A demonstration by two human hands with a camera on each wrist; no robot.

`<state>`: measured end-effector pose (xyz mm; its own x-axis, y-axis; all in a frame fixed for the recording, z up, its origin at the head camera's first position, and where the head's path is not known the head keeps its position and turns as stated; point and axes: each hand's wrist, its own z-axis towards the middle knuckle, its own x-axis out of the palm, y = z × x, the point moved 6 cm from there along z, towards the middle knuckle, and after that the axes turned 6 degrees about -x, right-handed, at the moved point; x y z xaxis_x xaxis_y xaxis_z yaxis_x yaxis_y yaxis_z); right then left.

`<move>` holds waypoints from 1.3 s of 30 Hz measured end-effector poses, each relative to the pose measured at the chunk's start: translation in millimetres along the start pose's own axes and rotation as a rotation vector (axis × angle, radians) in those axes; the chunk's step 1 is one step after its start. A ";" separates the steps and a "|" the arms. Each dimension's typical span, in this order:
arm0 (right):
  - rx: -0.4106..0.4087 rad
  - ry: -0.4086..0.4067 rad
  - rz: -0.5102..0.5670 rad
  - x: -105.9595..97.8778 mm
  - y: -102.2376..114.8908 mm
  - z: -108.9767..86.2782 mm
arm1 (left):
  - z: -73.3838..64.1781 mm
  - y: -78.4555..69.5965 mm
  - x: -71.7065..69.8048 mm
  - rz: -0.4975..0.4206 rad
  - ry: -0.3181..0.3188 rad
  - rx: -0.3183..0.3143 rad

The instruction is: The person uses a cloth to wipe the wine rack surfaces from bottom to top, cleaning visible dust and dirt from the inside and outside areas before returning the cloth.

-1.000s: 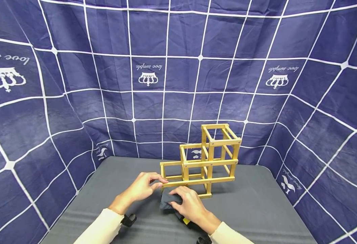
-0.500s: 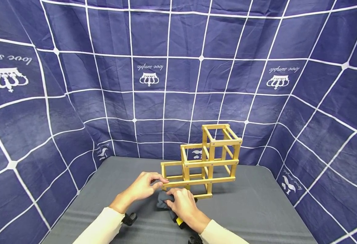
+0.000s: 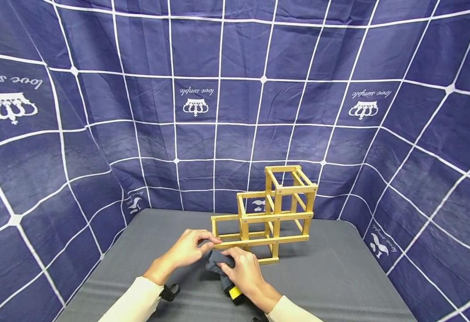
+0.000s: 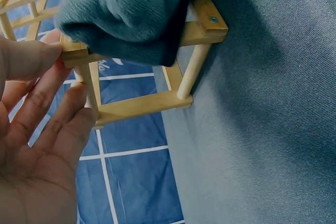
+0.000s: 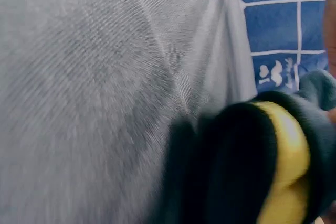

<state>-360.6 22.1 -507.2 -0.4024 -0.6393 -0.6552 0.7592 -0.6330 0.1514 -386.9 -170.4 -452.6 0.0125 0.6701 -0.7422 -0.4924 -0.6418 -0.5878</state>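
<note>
A stepped wooden rack [image 3: 277, 217] of pale slats and posts stands on the grey-covered surface. My left hand [image 3: 188, 248] pinches its near left corner; in the left wrist view the thumb [image 4: 37, 59] lies along the top of the post with the fingers behind it. My right hand [image 3: 245, 273] grips a bunched blue-grey cloth [image 3: 216, 263] with a dark edge and a yellow band [image 3: 234, 292]. In the left wrist view the cloth [image 4: 121, 17] overlaps the rack's lower rail. Its yellow band [image 5: 286, 156] hangs low in the right wrist view.
Grey fabric [image 3: 339, 273] covers the surface on both sides of the rack. A blue curtain with white grid lines [image 3: 235, 103] surrounds it at the back and sides. Black straps [image 3: 169, 293] circle the wrists.
My right hand has shifted slightly left with the cloth, then a little back right, along the rack's front rail. The left hand keeps its hold on the corner; the rack stays put.
</note>
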 end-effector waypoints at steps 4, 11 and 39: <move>-0.047 0.008 0.041 -16.7 -6.9 -4.6 | -0.4 -0.6 0.7 0.002 0.000 -0.009; -0.259 -0.042 -0.037 -57.4 -26.9 -14.2 | -0.5 -1.1 3.4 0.023 -0.038 0.003; -0.150 -0.012 -0.248 -47.3 -61.8 -28.4 | -2.0 -5.5 0.8 0.096 -0.081 0.031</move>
<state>-373.9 103.9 -506.6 -0.5901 -0.4787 -0.6500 0.7038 -0.6995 -0.1238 -382.4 -167.1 -450.6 -0.1051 0.6350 -0.7653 -0.5149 -0.6932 -0.5043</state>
